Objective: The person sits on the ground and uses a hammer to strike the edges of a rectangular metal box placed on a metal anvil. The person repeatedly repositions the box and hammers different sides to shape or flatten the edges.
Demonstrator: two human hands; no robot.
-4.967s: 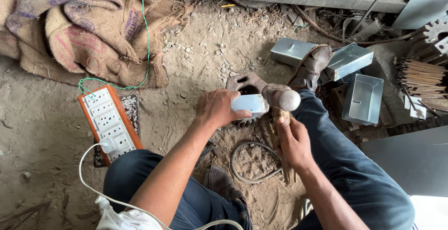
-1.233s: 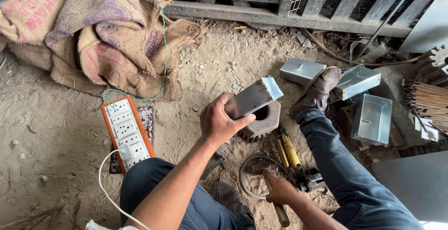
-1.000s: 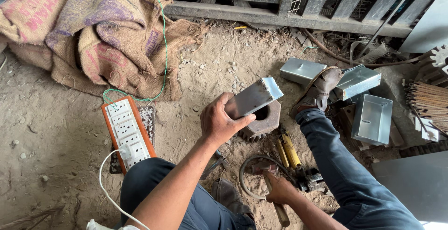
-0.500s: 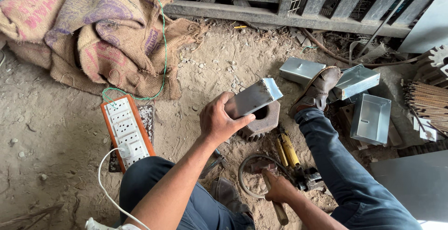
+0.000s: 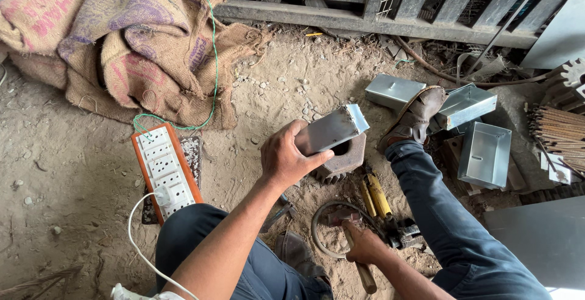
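Metal box [image 5: 332,130], a folded sheet-steel piece, sits in my left hand [image 5: 285,161]; my grip is wrapped around its near end, thumb on one face and fingers curled behind, so the open far end tilts up and away from me. I hold it just above the rusty gear-shaped block [image 5: 342,158] on the dirt floor [image 5: 79,178], which reads to me as an anvil: the box's lower edge hangs right over the block's hollow centre, though I cannot tell whether they touch.

My right hand [image 5: 364,248] is low, near my knee, with its grip pressed together around the wooden handle of a hammer [image 5: 350,239]. The hammer's head rests down on the ground inside a loop of wire [image 5: 326,233], so its weight is on the floor, not on my wrist. Just beside it lie yellow-handled pliers [image 5: 375,195], within easy reach.

My right leg stretches forward, the brown shoe [image 5: 414,117] lying among three more finished boxes [image 5: 481,154] kept off to the right, clear of the block. To my left, an orange power strip [image 5: 163,169] lies on the floor with a white plug in it, well apart from the metalwork. Burlap sacks [image 5: 122,38] are heaped beyond it, and a bundle of welding rods [image 5: 560,132] lies at the far right.
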